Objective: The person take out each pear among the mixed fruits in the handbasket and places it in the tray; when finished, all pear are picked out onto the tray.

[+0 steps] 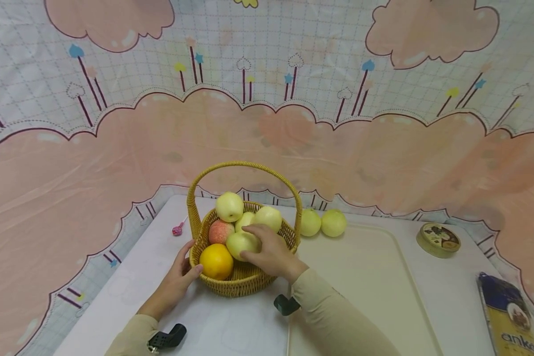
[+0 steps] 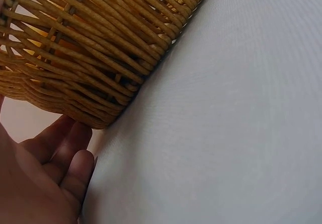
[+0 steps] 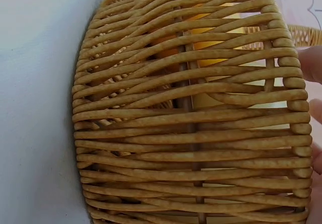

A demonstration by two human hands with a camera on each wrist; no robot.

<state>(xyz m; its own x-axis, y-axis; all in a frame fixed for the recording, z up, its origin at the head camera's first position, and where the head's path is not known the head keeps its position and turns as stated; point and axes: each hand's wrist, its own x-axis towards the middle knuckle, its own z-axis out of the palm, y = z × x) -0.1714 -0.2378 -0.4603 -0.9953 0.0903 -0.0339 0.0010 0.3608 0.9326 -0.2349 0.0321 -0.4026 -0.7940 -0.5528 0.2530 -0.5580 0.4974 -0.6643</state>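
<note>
The things are carried by a white desk. Toward its far side a wicker basket is set upright, with its bottom rested on the surface. Left of the basket, just beside it, a small pink lollipop is laid. On the right, a broad stretch is covered by a flat cream tray with rounded corners. By the tray's far left corner two pale green fruits are placed side by side; whether tray or desk is touched by them cannot be told. Past the tray, a round tin with a printed lid is set near the far right corner, and a blue and gold packet is laid along the right edge.
</note>
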